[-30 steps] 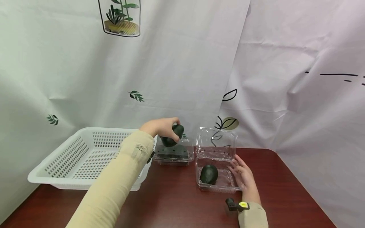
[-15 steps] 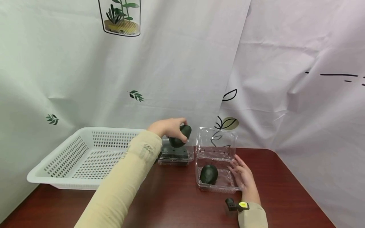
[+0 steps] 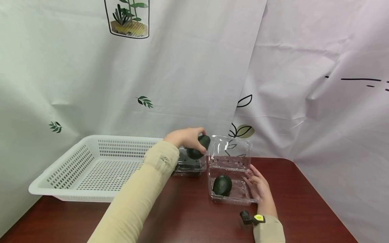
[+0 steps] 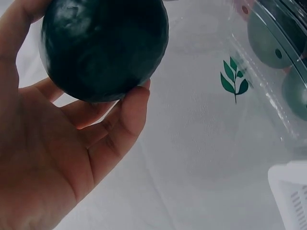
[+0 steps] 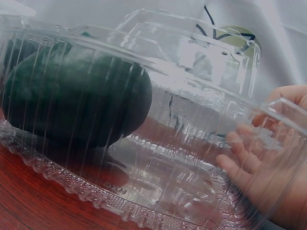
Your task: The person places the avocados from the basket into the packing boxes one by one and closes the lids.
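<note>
My left hand (image 3: 189,138) grips a dark green avocado (image 3: 199,147) in the air, fingers and thumb around its sides; the left wrist view shows the smooth avocado (image 4: 103,48) from close by. An open clear plastic clamshell box (image 3: 234,201) stands on the table, lid raised at the back. Inside it, on the left, lies another avocado (image 3: 222,185). My right hand (image 3: 258,185) rests at the box's right wall, fingers extended along it; the right wrist view shows these fingers (image 5: 242,153) through the clear plastic.
A white slotted basket (image 3: 73,195) stands on the left, partly behind my left sleeve. Behind the held avocado, a closed clear box (image 3: 188,172) holds dark green fruit. The dark red table (image 3: 194,219) meets a white patterned cloth (image 3: 194,67) at the back.
My left hand has carried the avocado to the right, from over the closed box toward the open box's lid. My right hand and the open box have stayed in place.
</note>
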`<state>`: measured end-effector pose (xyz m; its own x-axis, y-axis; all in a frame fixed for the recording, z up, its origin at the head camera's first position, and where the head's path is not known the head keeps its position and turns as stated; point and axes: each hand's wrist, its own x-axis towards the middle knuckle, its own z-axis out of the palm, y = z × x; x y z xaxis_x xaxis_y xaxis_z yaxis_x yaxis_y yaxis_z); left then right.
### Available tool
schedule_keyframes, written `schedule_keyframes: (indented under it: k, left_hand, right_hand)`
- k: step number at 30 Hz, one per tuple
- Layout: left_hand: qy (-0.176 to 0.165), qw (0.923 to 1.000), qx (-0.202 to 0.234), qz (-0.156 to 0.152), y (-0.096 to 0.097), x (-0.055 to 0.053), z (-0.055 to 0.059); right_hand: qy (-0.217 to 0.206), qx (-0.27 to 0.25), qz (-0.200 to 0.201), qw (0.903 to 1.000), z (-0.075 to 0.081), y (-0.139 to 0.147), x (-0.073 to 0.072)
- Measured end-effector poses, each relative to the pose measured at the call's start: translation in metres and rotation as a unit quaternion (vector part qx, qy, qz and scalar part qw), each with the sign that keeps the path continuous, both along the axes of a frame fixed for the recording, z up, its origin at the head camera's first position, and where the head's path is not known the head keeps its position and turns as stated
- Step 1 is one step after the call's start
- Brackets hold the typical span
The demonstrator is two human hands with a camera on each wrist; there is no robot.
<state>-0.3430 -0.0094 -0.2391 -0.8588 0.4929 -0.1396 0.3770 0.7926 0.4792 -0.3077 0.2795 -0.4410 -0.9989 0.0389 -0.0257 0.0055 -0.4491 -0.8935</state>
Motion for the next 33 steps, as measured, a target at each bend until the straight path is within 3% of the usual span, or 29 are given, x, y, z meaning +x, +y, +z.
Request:
schedule_keyframes:
  k: [10,22,33]
  left_hand:
    - [0.010,0.9998,-0.001,-0.016,0.012,0.000,-0.003]
    - [-0.017,0.9990,0.030,-0.028,0.027,0.000,-0.014]
    - [-0.029,0.9973,0.051,-0.043,0.042,0.001,-0.021]
  right_hand:
    - [0.012,-0.024,0.006,0.9996,-0.001,0.002,-0.001]
    - [0.059,-0.041,0.014,0.9973,-0.008,0.003,0.001]
    - [0.017,-0.035,0.003,0.9992,-0.003,0.003,0.000]
